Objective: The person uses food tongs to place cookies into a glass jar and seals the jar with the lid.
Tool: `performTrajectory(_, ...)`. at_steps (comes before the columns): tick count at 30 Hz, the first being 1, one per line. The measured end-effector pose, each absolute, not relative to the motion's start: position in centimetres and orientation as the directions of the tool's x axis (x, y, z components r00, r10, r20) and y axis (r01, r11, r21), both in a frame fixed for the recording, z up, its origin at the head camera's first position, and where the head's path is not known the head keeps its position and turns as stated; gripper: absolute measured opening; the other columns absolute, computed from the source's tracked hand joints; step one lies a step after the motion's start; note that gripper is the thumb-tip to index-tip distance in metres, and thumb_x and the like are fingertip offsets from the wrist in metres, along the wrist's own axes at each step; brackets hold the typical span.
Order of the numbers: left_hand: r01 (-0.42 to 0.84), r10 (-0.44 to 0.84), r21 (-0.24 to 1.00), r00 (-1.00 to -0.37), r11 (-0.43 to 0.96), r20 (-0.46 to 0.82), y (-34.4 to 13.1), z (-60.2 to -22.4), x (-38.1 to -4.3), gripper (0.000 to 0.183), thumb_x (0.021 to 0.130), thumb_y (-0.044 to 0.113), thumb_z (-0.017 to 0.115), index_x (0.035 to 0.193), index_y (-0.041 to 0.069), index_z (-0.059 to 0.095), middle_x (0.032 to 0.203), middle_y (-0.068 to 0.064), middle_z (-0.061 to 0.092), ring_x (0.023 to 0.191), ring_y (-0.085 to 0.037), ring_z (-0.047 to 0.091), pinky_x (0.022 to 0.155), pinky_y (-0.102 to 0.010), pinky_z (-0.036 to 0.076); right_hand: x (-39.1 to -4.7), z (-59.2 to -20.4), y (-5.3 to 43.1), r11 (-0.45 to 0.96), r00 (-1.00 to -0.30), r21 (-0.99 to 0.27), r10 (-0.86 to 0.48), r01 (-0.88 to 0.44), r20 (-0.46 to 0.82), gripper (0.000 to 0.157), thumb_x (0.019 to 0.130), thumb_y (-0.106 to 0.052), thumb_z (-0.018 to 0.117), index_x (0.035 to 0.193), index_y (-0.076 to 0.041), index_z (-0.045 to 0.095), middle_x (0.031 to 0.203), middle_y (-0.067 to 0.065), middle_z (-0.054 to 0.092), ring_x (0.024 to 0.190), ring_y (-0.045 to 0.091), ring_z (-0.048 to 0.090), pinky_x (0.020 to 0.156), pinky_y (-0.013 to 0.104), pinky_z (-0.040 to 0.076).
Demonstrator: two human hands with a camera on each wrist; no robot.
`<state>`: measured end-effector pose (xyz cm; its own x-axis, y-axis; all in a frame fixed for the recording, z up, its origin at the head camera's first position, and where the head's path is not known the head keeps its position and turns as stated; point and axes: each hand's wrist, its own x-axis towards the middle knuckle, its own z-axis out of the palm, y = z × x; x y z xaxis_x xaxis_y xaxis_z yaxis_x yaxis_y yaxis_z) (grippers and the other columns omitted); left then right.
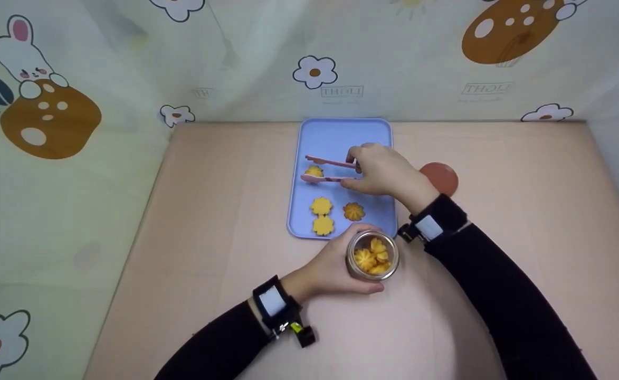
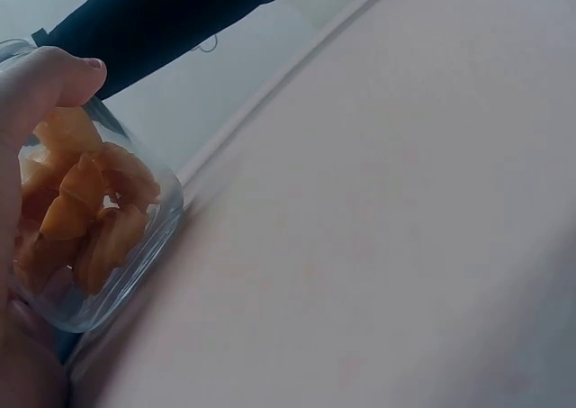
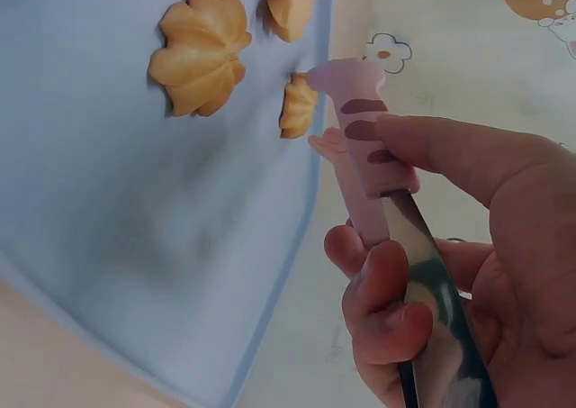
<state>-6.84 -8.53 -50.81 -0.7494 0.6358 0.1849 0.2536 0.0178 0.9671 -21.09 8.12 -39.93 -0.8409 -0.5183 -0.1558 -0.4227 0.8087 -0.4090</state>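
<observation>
My left hand [image 1: 335, 264] grips a glass jar [image 1: 352, 272] near the tray's front edge, its fingers and thumb curled round the side. Several flower-shaped cookies [image 2: 85, 201] lie inside the jar. Over the tray, my right hand [image 1: 380, 169] holds pink-tipped metal tongs [image 3: 364, 129] between thumb and fingers. The arms of the tongs are spread, one on either side of a cookie [image 1: 314, 171] on the blue tray [image 1: 346, 134]; contact with it cannot be made out. Closer to me on the tray lie two pale yellow cookies [image 1: 322, 206] and a browner cookie [image 1: 354, 211].
A reddish-brown round lid [image 1: 440, 178] lies right of the tray, partly behind my right wrist. The pinkish tabletop [image 1: 225, 200] extends on both sides of the tray. A printed curtain [image 1: 246, 68] hangs along the back and left edges.
</observation>
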Motion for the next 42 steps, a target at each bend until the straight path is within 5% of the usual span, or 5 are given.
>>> performTrajectory(27,0.251,0.631,0.968,-0.755,0.025,0.179,-8.5,-50.9,-6.9,0.098,0.076,0.021,0.101,0.155,0.02,0.043,0.152,0.006,0.058,0.141,-0.014,0.057,0.125,-0.038,0.043,-20.5,-40.0,9.8,0.881,-0.88,-0.334,-0.419,-0.334,-0.225,0.052,0.099,-0.044,0.08,0.134,-0.007,0.071,0.1,0.014,0.071,0.086,0.03,0.06,0.071,0.041,0.049)
performTrajectory(35,0.254,0.631,0.967,-0.753,0.02,0.185,-8.6,-50.8,-6.9,0.097,0.077,0.021,0.101,0.155,0.02,0.042,0.152,0.006,0.058,0.141,-0.015,0.057,0.124,-0.038,0.044,-20.0,-40.5,9.7,0.871,-0.886,-0.335,-0.431,-0.36,-0.169,0.048,0.1,-0.04,0.077,0.132,-0.006,0.071,0.109,0.016,0.075,0.088,0.032,0.064,0.073,0.045,0.056)
performTrajectory(42,0.273,0.624,0.962,-0.756,0.029,0.196,-8.5,-50.8,-6.9,0.097,0.076,0.021,0.102,0.153,0.02,0.044,0.151,0.006,0.059,0.139,-0.015,0.058,0.124,-0.039,0.044,-19.4,-40.9,10.8,0.869,-0.9,-0.358,-0.412,-0.342,-0.14,0.038,0.1,-0.037,0.077,0.124,-0.007,0.073,0.1,0.013,0.073,0.081,0.03,0.063,0.064,0.041,0.05)
